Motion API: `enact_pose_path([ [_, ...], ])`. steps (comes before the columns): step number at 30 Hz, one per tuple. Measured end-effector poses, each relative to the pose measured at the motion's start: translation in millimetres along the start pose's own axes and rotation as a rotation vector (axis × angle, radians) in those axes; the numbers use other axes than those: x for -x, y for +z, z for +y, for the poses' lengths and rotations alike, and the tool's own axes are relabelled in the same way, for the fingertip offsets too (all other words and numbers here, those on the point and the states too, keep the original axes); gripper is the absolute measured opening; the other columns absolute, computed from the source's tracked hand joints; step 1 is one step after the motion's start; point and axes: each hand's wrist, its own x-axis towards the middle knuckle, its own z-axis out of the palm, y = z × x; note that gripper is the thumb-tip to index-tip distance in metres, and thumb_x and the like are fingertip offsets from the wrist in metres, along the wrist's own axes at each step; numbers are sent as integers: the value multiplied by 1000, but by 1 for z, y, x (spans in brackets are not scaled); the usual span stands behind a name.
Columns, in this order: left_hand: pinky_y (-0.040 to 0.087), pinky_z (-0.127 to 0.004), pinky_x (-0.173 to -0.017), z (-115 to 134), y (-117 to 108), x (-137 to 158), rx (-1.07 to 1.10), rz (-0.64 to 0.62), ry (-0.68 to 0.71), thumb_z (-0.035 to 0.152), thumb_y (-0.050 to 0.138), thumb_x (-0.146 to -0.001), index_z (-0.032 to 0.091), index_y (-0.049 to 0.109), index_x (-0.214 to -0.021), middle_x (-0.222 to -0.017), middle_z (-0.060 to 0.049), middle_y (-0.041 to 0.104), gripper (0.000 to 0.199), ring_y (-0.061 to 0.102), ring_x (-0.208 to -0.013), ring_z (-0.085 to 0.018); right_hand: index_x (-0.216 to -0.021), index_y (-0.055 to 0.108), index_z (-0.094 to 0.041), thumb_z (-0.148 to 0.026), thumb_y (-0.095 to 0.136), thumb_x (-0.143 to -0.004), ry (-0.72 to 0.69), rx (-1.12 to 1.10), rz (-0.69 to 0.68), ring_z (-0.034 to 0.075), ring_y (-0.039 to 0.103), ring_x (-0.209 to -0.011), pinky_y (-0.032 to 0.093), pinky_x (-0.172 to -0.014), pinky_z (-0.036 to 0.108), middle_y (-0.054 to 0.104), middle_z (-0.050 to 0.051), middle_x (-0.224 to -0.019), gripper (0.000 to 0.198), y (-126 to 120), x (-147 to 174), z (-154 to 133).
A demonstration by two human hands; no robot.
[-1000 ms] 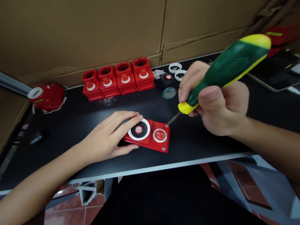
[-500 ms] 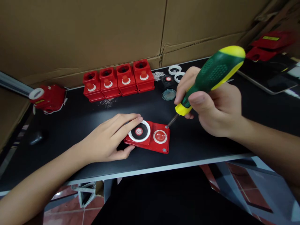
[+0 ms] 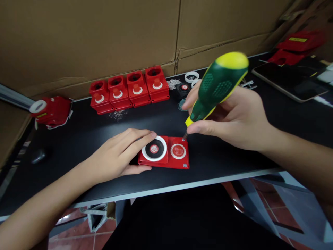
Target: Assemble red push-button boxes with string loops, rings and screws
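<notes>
A flat red device (image 3: 166, 158) with a white-ringed black disc and a clear red dome lies near the front of the black table (image 3: 85, 135). My left hand (image 3: 118, 152) rests on its left end, fingers pressed on the white ring and holding it down. My right hand (image 3: 234, 116) grips a green and yellow screwdriver (image 3: 217, 86), held steeply. Its tip sits on the screw at the device's far right corner.
A row of several red housings (image 3: 128, 90) stands at the back against cardboard. Beside it lie white rings (image 3: 191, 76), a black part and a clear lens. Another red unit (image 3: 50, 110) sits far left; a tablet (image 3: 291, 81) and red parts (image 3: 296, 47) are far right.
The screwdriver handle has swung left and more upright, its tip staying on the corner screw. The device has turned slightly square to the table edge. My left hand has kept its hold.
</notes>
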Motion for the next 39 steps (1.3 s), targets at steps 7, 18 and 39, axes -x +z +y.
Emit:
enact_pose_path([
  [7,71,-47,-107,0,0,1,-8,3,10,52,73,-115,12,41,-177,-147,-25,74,80,79,-128,-35,-91,77,-29,-40,113,-69,140,-41,30,14,56,-65,53,-56,35,65,-2,-82,43,1,-1,-9],
  [18,71,-51,-108,0,-1,-1,98,5,-11,50,80,-111,17,41,-180,-153,-25,75,85,80,-131,-37,-78,81,-26,-40,114,-66,222,-48,95,9,57,-54,43,-38,26,71,-3,-77,38,-1,-3,-20],
  [39,71,-47,-101,6,-4,-1,-30,-7,13,45,70,-118,12,61,-154,-146,-27,76,50,81,-124,-35,-79,80,-22,-36,113,-68,7,45,102,13,68,-70,61,-57,26,74,-1,-80,38,2,-4,-6],
])
